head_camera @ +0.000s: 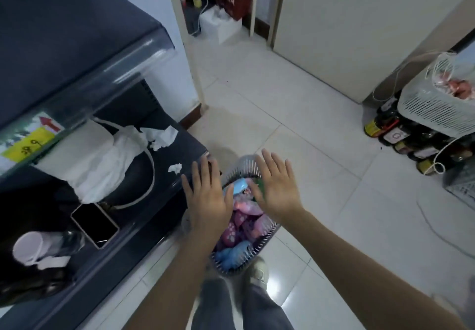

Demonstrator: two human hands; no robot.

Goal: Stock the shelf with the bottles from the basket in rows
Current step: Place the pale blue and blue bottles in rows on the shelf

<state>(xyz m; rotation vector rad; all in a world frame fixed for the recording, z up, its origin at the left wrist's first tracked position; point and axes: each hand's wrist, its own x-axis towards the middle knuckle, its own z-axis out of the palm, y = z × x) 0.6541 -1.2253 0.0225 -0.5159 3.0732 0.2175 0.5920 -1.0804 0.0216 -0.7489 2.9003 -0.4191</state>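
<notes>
A grey slatted basket (246, 166) stands on the floor by my feet, next to the dark shelf unit (144, 229). Inside lie several small bottles (246, 223) in pink, purple and blue, some with paw prints. My left hand (207, 196) hovers flat over the basket's left side, fingers spread, holding nothing. My right hand (279, 186) hovers over its right side, also spread and holding nothing. Both hands hide part of the contents.
The shelf holds a white bag (95, 160), a phone (95, 225), tissue scraps (160, 137) and a capped bottle (33, 250). Dark bottles (401, 137) and a white basket (437, 106) sit at the right on the tiled floor. A doorway (223, 8) lies ahead.
</notes>
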